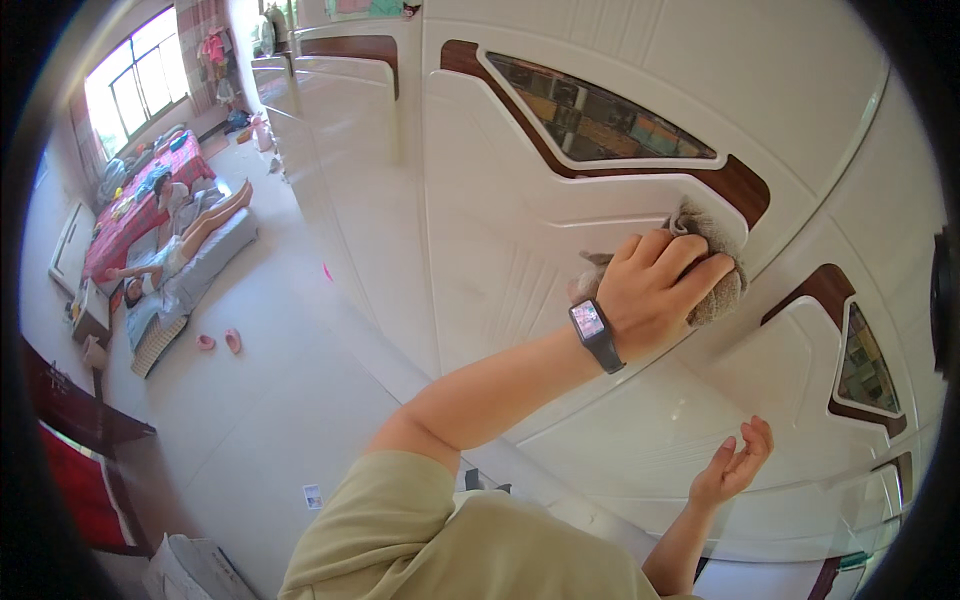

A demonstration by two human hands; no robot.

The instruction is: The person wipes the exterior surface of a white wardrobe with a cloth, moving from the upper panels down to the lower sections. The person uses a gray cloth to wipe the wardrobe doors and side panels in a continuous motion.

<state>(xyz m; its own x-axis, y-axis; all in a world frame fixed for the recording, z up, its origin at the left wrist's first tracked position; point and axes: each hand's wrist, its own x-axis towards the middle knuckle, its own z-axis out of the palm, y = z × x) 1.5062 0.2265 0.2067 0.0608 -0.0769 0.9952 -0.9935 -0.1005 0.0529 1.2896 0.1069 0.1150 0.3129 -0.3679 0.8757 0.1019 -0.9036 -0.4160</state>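
My left hand (656, 289), with a dark smartwatch (592, 326) on the wrist, grips a crumpled grey-brown cloth (716, 296). The cloth is pressed against a white wardrobe door (510, 202) with moulded panels. It lies just below the door's angled brown trim (742, 187) and patterned, shiny inset (600, 112). Lower down, my right hand (739, 461) is raised in front of the adjoining door (750, 375). Its fingers are loosely curled and apart, holding nothing.
Two people rest at the left, around a grey floor mattress (217, 251) beside a bed with a red plaid cover (120, 240). Pink slippers (232, 341) and a small printed card (313, 496) lie on the tiled floor (255, 420). A pale bag (191, 570) sits at the lower left.
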